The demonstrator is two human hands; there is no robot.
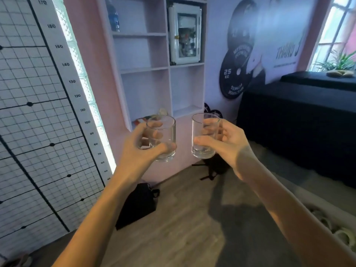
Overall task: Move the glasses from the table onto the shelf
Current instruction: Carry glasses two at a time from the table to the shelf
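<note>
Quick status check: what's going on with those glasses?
Left hand gripping one glass. Right hand gripping the other glass. Both upright, short of the shelf. Nothing in the way.

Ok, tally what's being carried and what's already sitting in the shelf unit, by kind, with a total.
Clear glasses, one in the left hand, one in the right hand: 2
Blue water bottle, top-left compartment: 1
White glass-door cabinet, top-right compartment: 1
Total: 4
</note>
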